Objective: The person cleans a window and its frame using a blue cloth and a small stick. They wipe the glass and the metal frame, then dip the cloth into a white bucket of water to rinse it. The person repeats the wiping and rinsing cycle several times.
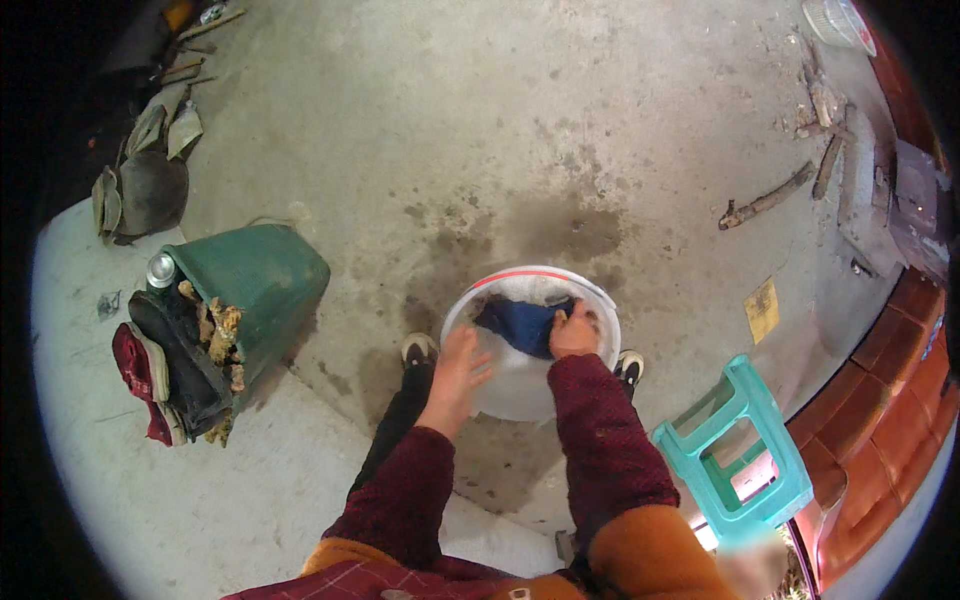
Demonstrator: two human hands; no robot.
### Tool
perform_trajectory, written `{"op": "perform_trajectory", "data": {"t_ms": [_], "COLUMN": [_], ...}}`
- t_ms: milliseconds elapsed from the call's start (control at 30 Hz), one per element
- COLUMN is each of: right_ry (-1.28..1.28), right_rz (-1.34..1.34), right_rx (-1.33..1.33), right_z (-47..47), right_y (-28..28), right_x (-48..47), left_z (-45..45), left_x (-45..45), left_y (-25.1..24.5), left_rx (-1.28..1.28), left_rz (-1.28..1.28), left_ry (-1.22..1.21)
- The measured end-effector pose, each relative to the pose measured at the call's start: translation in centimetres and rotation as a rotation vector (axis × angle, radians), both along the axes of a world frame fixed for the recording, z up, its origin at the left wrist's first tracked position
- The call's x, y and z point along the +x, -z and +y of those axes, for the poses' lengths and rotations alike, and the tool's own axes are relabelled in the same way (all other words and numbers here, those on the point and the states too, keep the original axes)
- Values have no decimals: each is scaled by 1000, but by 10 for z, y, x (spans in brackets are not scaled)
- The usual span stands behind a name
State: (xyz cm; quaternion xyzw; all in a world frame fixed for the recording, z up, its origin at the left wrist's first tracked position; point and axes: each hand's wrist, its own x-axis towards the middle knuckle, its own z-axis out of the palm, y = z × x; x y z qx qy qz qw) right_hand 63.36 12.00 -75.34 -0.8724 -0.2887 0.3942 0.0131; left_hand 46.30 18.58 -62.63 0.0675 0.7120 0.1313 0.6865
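Observation:
A white round basin (484, 409) stands on the floor between my feet, a red stripe along its far rim. Over it, my right hand (575, 331) grips one end of a dark blue cloth (523, 324), which stretches leftward across the inside of the basin. My left hand (459, 373) is above the basin's left side, fingers spread and slightly blurred, apart from the cloth. What fills the bottom of the basin is pale and hard to make out.
To the left a green bin (262, 274) lies tipped, shoes (142, 364) and a can (160, 270) at its mouth. At right are a turquoise plastic stool (787, 465), a wood stick (769, 202) and a yellow paper (763, 310). Wet patches (562, 229) mark the concrete floor.

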Motion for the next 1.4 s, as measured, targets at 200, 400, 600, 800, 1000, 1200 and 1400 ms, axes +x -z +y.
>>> {"op": "perform_trajectory", "data": {"t_ms": [200,400,600,800,1000,1200,1400], "right_ry": [-427,98,-31,220,242,230,252], "right_rz": [382,437,717,750,285,245,141], "right_rx": [-158,324,528,436,314,328,222], "right_z": [-1,-14,-29,-26,-16,-6,1], "right_y": [13,-61,-187,-227,-185,-163,-119], "right_x": [-43,-13,-29,-40,-62,-65,-47], "left_z": [-5,-17,-17,-25,-58,-81,-74], "left_x": [-1,2,15,18,19,-3,10], "left_y": [2,6,-6,-7,49,71,69], "left_rx": [-53,-191,-225,-196,-383,4,207], "left_rz": [-118,-73,-457,-519,-621,-372,-87], "left_ry": [80,108,-128,-69,-169,-43,161]}}
